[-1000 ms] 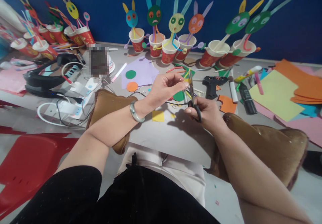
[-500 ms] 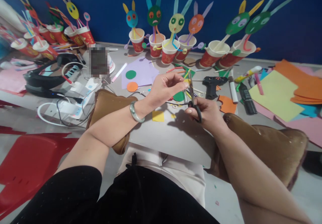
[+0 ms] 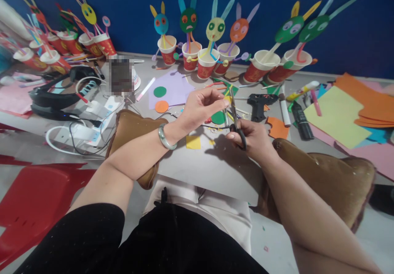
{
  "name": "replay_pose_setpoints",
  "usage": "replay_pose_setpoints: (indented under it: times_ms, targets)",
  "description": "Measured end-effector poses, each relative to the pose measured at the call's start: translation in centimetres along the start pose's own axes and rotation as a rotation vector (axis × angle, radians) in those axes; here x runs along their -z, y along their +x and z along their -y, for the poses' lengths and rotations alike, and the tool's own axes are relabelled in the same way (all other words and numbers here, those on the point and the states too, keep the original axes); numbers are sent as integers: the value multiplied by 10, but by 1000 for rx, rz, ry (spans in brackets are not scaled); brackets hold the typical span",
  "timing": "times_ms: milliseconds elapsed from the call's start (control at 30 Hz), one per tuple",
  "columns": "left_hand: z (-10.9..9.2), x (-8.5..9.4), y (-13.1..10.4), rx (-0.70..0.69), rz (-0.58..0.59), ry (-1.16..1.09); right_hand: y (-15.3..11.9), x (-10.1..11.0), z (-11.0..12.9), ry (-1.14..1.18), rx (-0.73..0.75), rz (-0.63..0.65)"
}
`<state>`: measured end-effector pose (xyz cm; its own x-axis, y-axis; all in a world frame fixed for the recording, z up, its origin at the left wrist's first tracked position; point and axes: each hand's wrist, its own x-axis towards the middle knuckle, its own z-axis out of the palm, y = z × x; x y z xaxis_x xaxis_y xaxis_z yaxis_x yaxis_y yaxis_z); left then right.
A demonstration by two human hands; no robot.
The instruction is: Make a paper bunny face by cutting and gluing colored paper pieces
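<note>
My left hand (image 3: 201,107) pinches a small piece of yellow paper (image 3: 227,100) between thumb and fingertips, above the middle of the table. My right hand (image 3: 254,138) is closed round the black handles of a pair of scissors (image 3: 239,136), whose blades point up and away, right beside the yellow piece. Whether the blades touch the paper I cannot tell. Below my hands lie a yellow paper square (image 3: 193,142) and a few yellow scraps (image 3: 211,141). A green paper circle (image 3: 218,118) is partly hidden behind my left fingers.
Red paper cups (image 3: 207,66) holding paper rabbit-eared figures line the blue wall. A black glue gun (image 3: 260,105), markers (image 3: 302,122) and coloured sheets (image 3: 337,118) lie to the right. Purple paper (image 3: 175,87), a power strip (image 3: 106,118) and cables are on the left. Brown cushions (image 3: 326,175) flank me.
Both hands stay almost in place. The yellow piece and the scissor blades have shifted very slightly, and the whole view has moved a little.
</note>
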<state>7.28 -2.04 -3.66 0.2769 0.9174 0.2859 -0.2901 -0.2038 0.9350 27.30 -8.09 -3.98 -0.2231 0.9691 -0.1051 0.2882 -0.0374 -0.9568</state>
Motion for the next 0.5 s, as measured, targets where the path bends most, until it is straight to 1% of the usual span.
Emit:
replay_pose_setpoints:
  times_ms: [200, 400, 500]
  targets:
    - [-4, -1, -1, 10, 1, -3, 0, 1, 0, 5, -5, -9]
    - [-11, -7, -4, 27, -66, -56, 0, 1, 1, 1, -24, -11]
    - [-11, -7, -4, 43, -53, -30, 0, 1, 1, 0, -29, -10]
